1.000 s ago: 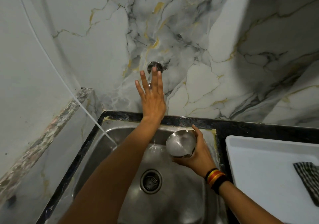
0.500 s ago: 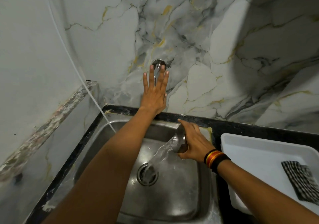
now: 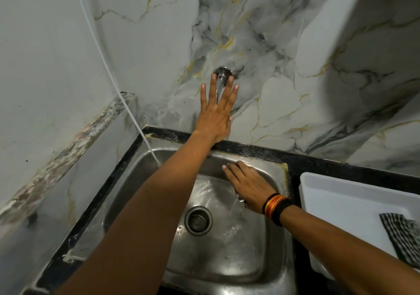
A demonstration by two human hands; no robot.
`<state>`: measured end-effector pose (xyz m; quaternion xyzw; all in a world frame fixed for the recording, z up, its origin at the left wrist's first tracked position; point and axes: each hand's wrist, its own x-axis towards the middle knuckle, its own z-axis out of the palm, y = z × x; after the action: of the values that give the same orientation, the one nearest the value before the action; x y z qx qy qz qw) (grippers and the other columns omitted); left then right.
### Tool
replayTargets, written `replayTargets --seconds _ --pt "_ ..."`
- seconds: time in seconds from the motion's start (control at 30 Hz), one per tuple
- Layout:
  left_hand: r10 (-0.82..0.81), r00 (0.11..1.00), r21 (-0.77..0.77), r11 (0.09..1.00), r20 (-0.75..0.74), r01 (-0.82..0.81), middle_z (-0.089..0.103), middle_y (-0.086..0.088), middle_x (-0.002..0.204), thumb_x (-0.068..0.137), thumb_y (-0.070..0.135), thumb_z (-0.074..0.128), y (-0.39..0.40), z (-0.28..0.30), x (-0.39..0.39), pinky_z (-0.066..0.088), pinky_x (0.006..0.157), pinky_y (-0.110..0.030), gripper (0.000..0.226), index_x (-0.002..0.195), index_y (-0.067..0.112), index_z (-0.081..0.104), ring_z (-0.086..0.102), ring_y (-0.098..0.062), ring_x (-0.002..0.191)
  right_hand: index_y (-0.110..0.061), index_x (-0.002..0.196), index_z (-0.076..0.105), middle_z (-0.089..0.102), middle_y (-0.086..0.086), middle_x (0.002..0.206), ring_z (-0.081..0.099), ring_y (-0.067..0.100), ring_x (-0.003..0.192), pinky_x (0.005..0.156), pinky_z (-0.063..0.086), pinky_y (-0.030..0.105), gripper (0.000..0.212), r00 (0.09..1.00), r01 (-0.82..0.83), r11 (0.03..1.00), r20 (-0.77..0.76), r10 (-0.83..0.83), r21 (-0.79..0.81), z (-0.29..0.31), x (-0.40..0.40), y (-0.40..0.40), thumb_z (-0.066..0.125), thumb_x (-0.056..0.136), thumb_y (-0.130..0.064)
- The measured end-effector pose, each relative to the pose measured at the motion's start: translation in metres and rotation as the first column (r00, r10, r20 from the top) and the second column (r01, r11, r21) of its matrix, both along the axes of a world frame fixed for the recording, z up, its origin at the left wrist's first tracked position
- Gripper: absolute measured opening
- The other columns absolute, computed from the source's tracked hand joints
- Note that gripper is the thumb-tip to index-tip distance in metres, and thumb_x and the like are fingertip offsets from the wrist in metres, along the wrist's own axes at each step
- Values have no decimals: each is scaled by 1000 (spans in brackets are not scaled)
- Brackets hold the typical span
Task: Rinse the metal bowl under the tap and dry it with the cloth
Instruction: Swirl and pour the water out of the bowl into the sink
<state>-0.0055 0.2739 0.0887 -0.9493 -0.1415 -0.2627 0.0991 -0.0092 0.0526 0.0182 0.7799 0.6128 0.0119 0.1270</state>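
Observation:
My right hand (image 3: 247,184) lies palm down over the steel sink (image 3: 229,263), near its back right corner. It covers the metal bowl (image 3: 241,200), of which only a small shiny edge shows below the palm; water runs off beneath it toward the drain (image 3: 198,220). My left hand (image 3: 216,112) is stretched up flat against the marble wall, fingers spread over the wall tap (image 3: 222,74), holding nothing. The black-and-white checked cloth (image 3: 402,238) lies in the white tray (image 3: 341,194) to the right of the sink.
A black counter rim (image 3: 318,162) frames the sink. A thin white tube (image 3: 127,106) runs down the left wall into the sink's back left corner. A marble ledge (image 3: 75,140) juts from the left wall.
My right hand has turned the bowl further over, so my hand now hides it; the poured stream has thinned. My left hand has stayed at the tap with its fingers spread a little wider.

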Motion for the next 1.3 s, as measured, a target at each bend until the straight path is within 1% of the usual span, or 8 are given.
replayTargets --seconds 0.17,0.43,0.6,0.73,0.9,1.1,1.23,1.3 --pt "10 1000 4 1000 -7 -10 -2 -18 181 101 38 53 -1 0 -1 -4 127 -72 93 173 11 1 -2 -58 161 -4 155 29 39 22 156 40 42 139 104 43 50 103 992 -107 984 54 115 -140 -9 -10 4 87 72 -24" --pt "-9 1000 0 1000 7 9 -2 -19 180 100 38 57 -1 -1 1 -5 126 -72 94 173 11 3 -2 -58 161 -4 155 32 43 21 153 43 42 136 102 45 48 103 998 21 995 62 -15 -99 -21 -15 -3 87 68 -17" --pt "-24 1000 -11 1000 11 24 -1 -20 180 99 37 58 0 1 -1 -13 124 -70 95 173 12 4 -3 -59 161 -9 139 60 66 18 132 63 37 121 84 54 40 54 961 -69 988 256 102 -137 -44 -23 4 41 89 -7" --pt "-28 1000 -8 1000 9 28 -4 -20 180 97 35 58 2 -2 1 -10 124 -73 97 173 12 2 -5 -60 160 -19 125 71 72 9 120 61 34 115 78 52 37 50 977 -24 988 204 55 -152 -61 -30 11 32 94 -16" --pt "-55 998 -32 998 -10 55 -6 -19 180 97 36 59 3 -2 1 -9 124 -75 98 173 13 1 -7 -60 160 -11 154 35 46 17 149 43 41 134 103 45 47 81 984 -165 959 25 176 -231 -64 -27 3 73 84 -29" --pt "-35 997 -43 999 -75 32 -11 -17 180 98 39 59 2 3 -2 -11 123 -75 100 173 13 -2 -11 -60 160 -8 155 31 41 19 151 40 41 134 104 41 50 104 982 -187 969 -14 187 -165 -61 -16 -1 87 70 -30" --pt "-2 978 -107 994 -211 -21 -31 -12 174 105 52 51 -1 13 -2 -19 121 -72 100 171 15 -14 -26 -54 158 -15 156 26 34 10 157 34 33 141 113 35 49 122 955 119 992 -278 -101 50 -32 -6 -16 92 56 -38" --pt "-8 952 -155 987 -306 -42 -37 -12 173 107 65 37 2 21 0 -22 121 -72 98 169 17 -22 -41 -46 152 -23 155 28 38 3 156 37 27 142 116 36 45 122 789 418 877 -575 -219 239 -11 -2 -33 91 53 -45"
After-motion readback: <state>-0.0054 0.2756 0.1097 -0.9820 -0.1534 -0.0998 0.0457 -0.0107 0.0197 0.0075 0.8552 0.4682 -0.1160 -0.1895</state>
